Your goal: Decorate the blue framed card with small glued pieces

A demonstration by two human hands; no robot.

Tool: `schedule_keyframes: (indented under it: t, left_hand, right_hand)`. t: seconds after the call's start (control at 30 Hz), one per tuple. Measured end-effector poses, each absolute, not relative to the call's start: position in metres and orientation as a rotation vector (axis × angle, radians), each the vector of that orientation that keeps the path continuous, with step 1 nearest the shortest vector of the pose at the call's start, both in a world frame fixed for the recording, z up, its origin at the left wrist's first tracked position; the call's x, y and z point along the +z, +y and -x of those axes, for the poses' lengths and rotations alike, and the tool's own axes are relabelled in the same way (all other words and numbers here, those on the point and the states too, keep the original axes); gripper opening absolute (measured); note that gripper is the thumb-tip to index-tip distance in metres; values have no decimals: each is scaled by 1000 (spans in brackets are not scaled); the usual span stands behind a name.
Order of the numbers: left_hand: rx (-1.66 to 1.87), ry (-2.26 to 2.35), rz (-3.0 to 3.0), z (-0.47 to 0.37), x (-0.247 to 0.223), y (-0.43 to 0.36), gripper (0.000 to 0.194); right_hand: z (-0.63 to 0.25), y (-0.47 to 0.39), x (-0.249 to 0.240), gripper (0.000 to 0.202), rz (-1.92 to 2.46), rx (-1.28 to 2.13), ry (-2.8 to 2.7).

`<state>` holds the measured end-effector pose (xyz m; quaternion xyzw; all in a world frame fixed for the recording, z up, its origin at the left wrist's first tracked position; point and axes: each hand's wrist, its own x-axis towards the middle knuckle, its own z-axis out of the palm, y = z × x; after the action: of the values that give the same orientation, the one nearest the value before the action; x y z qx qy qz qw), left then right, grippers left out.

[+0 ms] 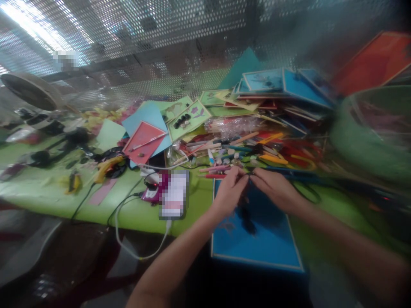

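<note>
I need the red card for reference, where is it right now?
In the head view, the red card lies left of centre on the green table, atop a light blue sheet, beside the green card.

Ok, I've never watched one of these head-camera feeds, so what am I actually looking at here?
There is no machine here: the picture comes from a camera worn on a person's head, looking forward and down at their own two bare hands. The left hand and right hand meet fingertip to fingertip over a blue board, pinching something small and dark; it is too blurred to name. The board lies on a green table. Behind the hands sits a heap of pencils and sticks, then a stack of boards, a red board and a green board with dark pieces. Cables trail off the front edge.
</note>
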<state>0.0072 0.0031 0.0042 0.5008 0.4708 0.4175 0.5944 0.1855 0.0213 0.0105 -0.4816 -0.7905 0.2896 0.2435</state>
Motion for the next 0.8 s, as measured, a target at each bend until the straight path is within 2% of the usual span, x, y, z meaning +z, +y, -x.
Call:
schedule_keyframes:
  t: [0.3, 0.6, 0.8]
  left_hand:
    - [957, 1043, -1212, -5, -1, 2, 22]
    - [975, 1038, -1185, -6, 2, 3, 21]
    - [976, 1051, -1308, -5, 0, 1, 19]
  right_hand:
    - [-181, 17, 14, 29, 1368, 722, -2196]
    - [-184, 17, 11, 32, 1309, 912, -2083]
    - [-182, 18, 11, 32, 1300, 919, -2065]
